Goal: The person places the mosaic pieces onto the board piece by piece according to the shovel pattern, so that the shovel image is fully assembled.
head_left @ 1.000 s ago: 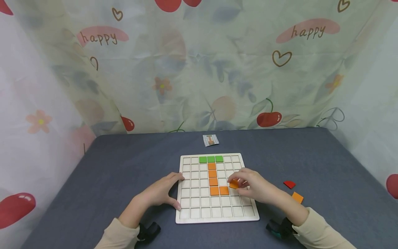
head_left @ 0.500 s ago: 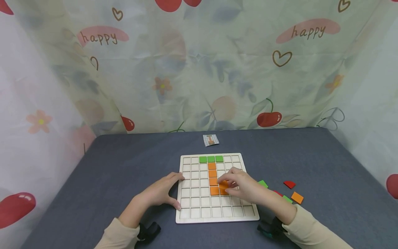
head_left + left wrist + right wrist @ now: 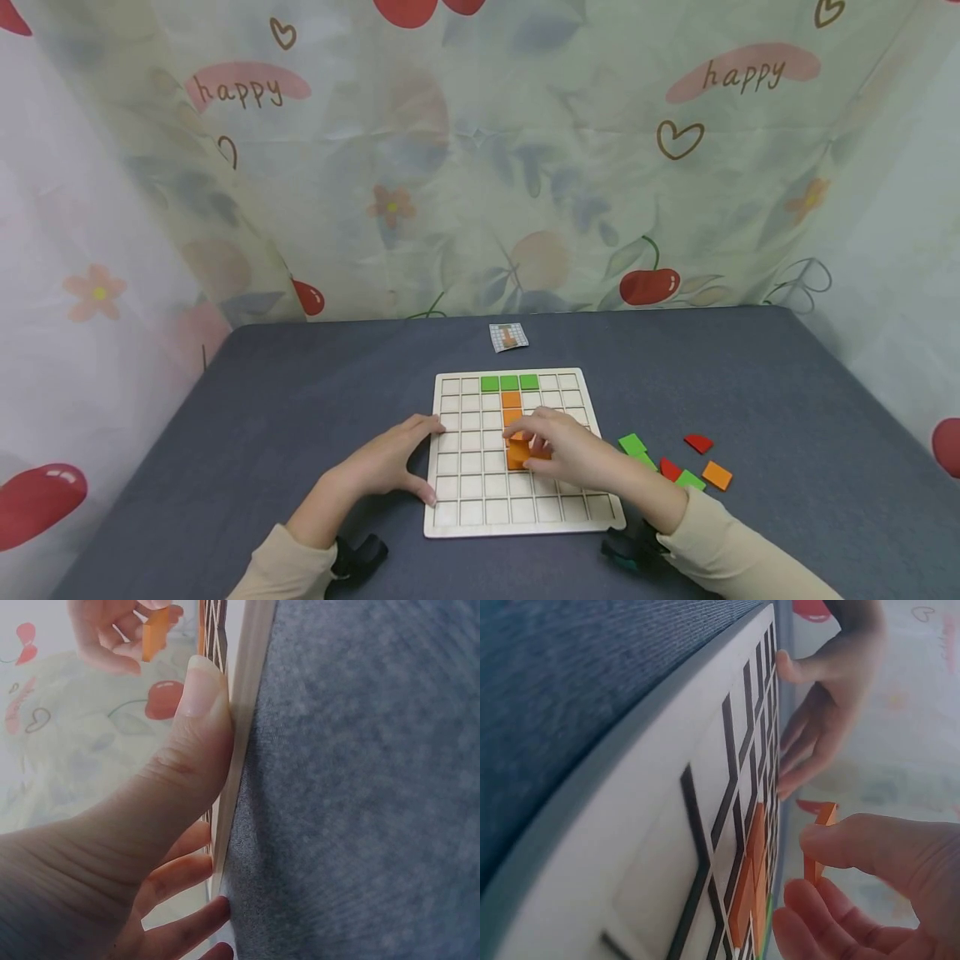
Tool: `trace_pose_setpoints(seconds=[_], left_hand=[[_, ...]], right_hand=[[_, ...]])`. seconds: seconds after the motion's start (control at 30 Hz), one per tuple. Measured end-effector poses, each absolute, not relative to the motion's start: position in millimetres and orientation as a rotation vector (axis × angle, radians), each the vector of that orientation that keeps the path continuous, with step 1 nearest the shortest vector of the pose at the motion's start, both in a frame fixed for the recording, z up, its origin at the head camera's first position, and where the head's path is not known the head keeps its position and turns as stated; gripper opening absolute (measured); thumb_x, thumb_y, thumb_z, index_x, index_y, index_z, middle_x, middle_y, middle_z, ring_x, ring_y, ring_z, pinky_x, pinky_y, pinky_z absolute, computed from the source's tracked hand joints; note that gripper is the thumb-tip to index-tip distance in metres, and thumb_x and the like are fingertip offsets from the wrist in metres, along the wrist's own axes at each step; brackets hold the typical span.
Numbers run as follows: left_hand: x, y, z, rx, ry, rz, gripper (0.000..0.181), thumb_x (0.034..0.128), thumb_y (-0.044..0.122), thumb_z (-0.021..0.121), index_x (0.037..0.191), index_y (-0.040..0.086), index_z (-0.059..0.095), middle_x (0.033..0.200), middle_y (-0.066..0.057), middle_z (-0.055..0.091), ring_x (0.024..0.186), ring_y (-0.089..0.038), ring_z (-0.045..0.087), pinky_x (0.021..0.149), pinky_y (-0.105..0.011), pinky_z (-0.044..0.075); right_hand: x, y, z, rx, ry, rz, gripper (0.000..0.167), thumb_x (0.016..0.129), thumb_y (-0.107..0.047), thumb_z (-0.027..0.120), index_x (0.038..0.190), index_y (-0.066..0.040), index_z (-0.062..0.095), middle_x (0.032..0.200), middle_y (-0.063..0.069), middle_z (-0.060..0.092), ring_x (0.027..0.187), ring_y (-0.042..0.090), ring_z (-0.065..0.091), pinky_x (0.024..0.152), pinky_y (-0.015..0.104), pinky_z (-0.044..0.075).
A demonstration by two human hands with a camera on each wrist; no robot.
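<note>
A white gridded board lies on the dark table. Three green square tiles fill part of its top row, and orange tiles run down below them in a column. My right hand pinches an orange square tile between thumb and fingers, over the lower end of that column. The right wrist view has this tile tilted and clear of the board; the hand partly covers the orange tiles beneath. With thumb and fingers spread, my left hand rests against the board's left edge.
Right of the board lie loose pieces: green tiles, a red piece, a red rounded piece and an orange square. A small patterned card sits beyond the board. A printed curtain hangs behind the table.
My right hand has carried the orange tile leftward across the board to the orange column. Loose green and red pieces have come into sight from behind the forearm. My left hand stays put.
</note>
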State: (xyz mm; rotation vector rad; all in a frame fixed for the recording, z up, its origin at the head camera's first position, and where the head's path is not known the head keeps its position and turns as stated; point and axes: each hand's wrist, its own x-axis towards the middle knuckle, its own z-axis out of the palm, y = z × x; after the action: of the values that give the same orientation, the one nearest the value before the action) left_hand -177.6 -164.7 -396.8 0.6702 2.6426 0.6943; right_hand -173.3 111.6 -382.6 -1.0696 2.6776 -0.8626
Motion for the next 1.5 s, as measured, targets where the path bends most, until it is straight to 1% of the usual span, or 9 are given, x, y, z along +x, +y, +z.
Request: trace_pose_setpoints(seconds=[0.13,0.27,0.4,0.63,0.73,0.9,1.1,1.33,1.5], left_hand=[[-177.7,-164.6,-397.0,0.672,2.644,0.692,0.092,0.0586,0.037,0.085,0.134,0.005,0.044,0.141,-0.015,0.042,0.13,-0.032,0.041,0.105,-0.05,0.036],[-177.8,-164.4,-397.2,0.668,2.642,0.692,0.092,0.0588,0.037,0.085,0.134,0.005,0.044,0.14,-0.014,0.042,0.13,-0.031,0.042,0.105,-0.049,0.036],[-178.0,-164.1,-397.3,0.666,2.639,0.695,0.092,0.0589,0.038,0.085,0.134,0.005,0.044,0.141,-0.014,0.042,0.13,-0.031,0.042,0.105,-0.049,0.036],[-177.9,-164.8,-397.6,0.675,2.643,0.691,0.092,0.0588,0.038,0.085,0.134,0.005,0.044,0.14,-0.015,0.043,0.129,-0.031,0.043,0.105,-0.049,0.036],[-178.0,-165.0,-397.7,0.674,2.644,0.69,0.092,0.0588,0.038,0.085,0.134,0.005,0.044,0.14,-0.015,0.043,0.128,-0.031,0.043,0.105,-0.049,0.037],[-178.5,-164.6,-397.9,0.672,2.642,0.695,0.092,0.059,0.038,0.085,0.134,0.005,0.044,0.14,-0.015,0.042,0.129,-0.031,0.043,0.105,-0.049,0.036],[-178.8,-165.0,-398.2,0.691,2.646,0.694,0.092,0.0588,0.039,0.085,0.134,0.004,0.044,0.139,-0.015,0.043,0.128,-0.031,0.043,0.105,-0.049,0.037],[-178.9,-165.0,-398.3,0.687,2.645,0.693,0.092,0.0592,0.039,0.085,0.134,0.004,0.044,0.14,-0.015,0.043,0.129,-0.031,0.042,0.105,-0.049,0.036],[-178.3,-164.8,-397.9,0.682,2.649,0.69,0.092,0.0592,0.038,0.085,0.134,0.004,0.044,0.139,-0.015,0.043,0.129,-0.032,0.043,0.104,-0.05,0.037]], right_hand=[[-175.5,105.3,-384.3,-1.061,2.673,-0.86,0.031,0.079,-0.005,0.07,0.108,-0.008,0.06,0.092,0.003,0.061,0.077,0.012,0.056,0.069,0.021,0.048],[-176.6,98.3,-385.6,-1.058,2.692,-0.831,0.026,0.079,-0.009,0.072,0.103,-0.01,0.062,0.089,0.001,0.062,0.074,0.01,0.053,0.067,0.019,0.045],[-176.5,91.8,-386.2,-1.058,2.706,-0.823,0.024,0.078,-0.01,0.073,0.101,-0.01,0.064,0.089,0.001,0.063,0.074,0.012,0.053,0.068,0.02,0.044],[-178.1,84.3,-386.3,-0.987,2.699,-0.791,0.021,0.078,-0.011,0.072,0.099,-0.012,0.066,0.093,-0.001,0.066,0.085,0.013,0.057,0.076,0.027,0.047],[-178.9,82.1,-387.1,-0.964,2.703,-0.776,0.021,0.078,-0.011,0.073,0.097,-0.012,0.067,0.093,-0.001,0.066,0.086,0.013,0.057,0.078,0.029,0.047],[-179.6,80.3,-388.5,-0.951,2.711,-0.756,0.02,0.077,-0.011,0.073,0.097,-0.012,0.068,0.092,-0.002,0.067,0.083,0.011,0.056,0.078,0.029,0.047],[-180.2,80.3,-391.4,-0.974,2.716,-0.753,0.02,0.077,-0.011,0.073,0.097,-0.012,0.068,0.093,-0.002,0.068,0.084,0.01,0.057,0.078,0.028,0.047],[-181.3,79.4,-393.2,-0.994,2.726,-0.757,0.021,0.076,-0.01,0.073,0.096,-0.011,0.067,0.093,-0.001,0.069,0.085,0.012,0.059,0.078,0.028,0.048],[-181.2,83.6,-388.4,-0.939,2.718,-0.793,0.023,0.078,-0.012,0.072,0.099,-0.01,0.067,0.095,0.001,0.067,0.087,0.014,0.059,0.078,0.03,0.048]])
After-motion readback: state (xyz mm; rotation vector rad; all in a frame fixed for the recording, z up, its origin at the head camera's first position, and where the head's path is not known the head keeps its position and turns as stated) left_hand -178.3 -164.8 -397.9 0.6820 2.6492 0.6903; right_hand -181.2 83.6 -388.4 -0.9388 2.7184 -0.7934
